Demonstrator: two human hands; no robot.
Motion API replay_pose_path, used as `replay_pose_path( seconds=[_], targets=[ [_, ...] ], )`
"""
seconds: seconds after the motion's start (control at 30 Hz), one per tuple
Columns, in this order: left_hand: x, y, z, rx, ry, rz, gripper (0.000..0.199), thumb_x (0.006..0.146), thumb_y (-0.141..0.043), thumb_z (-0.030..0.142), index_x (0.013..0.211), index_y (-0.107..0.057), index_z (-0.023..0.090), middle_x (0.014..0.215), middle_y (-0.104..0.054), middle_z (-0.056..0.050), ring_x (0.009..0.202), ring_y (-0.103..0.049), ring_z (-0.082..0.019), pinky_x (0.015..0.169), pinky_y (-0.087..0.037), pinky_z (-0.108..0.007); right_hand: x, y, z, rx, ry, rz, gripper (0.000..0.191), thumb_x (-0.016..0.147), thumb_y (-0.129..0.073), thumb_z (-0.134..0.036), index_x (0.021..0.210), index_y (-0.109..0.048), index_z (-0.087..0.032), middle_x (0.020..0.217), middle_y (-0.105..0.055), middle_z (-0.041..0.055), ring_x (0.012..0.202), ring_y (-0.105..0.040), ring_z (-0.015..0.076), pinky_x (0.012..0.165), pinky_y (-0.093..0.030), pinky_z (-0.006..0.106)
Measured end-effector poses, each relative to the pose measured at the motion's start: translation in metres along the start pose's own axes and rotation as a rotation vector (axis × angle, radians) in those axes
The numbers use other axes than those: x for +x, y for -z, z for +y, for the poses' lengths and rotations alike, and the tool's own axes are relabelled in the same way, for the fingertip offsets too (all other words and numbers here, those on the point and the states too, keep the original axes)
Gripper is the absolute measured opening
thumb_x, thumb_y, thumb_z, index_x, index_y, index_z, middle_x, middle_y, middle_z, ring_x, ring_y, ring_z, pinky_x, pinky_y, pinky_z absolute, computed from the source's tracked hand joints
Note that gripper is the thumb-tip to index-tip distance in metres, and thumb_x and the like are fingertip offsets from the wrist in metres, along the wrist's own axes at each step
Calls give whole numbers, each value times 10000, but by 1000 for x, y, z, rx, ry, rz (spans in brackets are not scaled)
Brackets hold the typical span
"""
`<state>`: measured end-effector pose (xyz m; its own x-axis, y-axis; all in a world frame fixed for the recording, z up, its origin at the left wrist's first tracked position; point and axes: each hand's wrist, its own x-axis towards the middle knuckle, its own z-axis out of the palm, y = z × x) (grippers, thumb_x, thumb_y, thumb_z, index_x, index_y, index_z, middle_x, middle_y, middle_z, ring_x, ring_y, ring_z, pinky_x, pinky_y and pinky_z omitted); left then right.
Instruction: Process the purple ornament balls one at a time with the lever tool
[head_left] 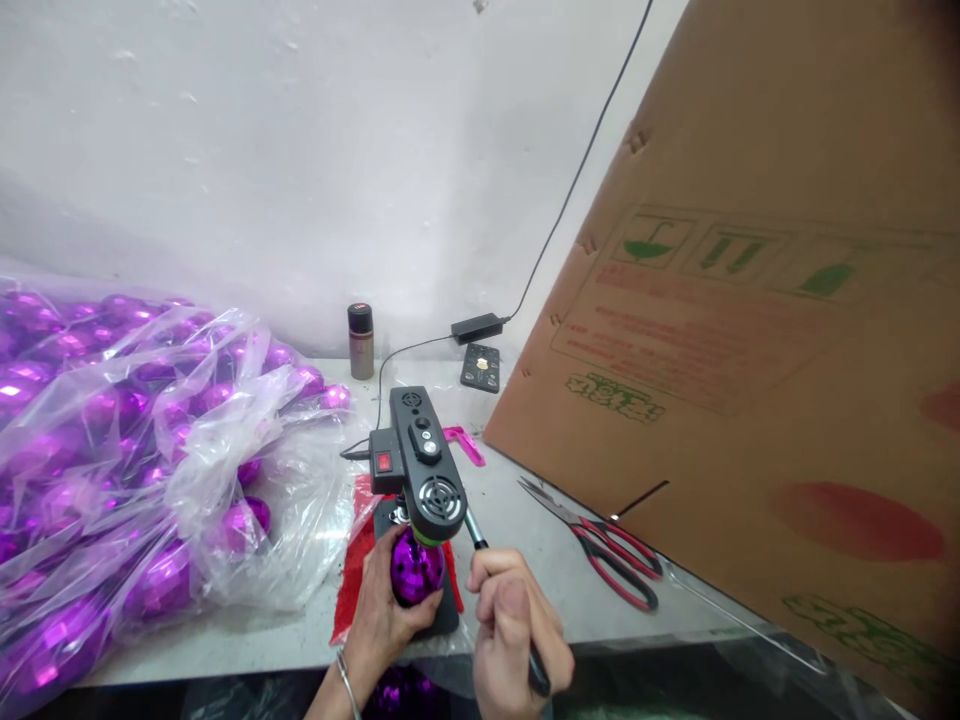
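Note:
A shiny purple ball [417, 568] sits under the head of a black machine [427, 455] with a red switch. My left hand [384, 605] is wrapped round the ball from its left and lower side, thumb at the lower right. My right hand [519, 630] is closed round the black grip of the machine's lever [475, 528], to the right of the ball. Red cloth [352, 585] lies under the machine's base.
A clear plastic bag [225, 470] of purple balls fills the left. Red-handled scissors [611, 550] lie at right beside a large cardboard box [735, 330]. A bottle [361, 345], a power adapter [478, 328], a black card-like item [480, 368] and a pink piece [469, 445] are behind.

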<state>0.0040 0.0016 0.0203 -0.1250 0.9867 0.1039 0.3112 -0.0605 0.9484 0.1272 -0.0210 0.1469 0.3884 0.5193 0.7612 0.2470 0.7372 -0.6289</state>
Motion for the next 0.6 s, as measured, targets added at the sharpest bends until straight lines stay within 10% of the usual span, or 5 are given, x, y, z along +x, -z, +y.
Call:
replay_pose_path(
  seconds=[0.6],
  targets=[
    [-2,-9,-16,134,-190,15,767,711,-855,377,1420,-682,143,1346,-802,-211,1224,-781,-439,1076,-644,-667,17,-18,-11,-25,35,148,572,1166,-559,-311,610,-468,-213,546,-442,-67,520,-518,98,515,-353,264]
  ],
)
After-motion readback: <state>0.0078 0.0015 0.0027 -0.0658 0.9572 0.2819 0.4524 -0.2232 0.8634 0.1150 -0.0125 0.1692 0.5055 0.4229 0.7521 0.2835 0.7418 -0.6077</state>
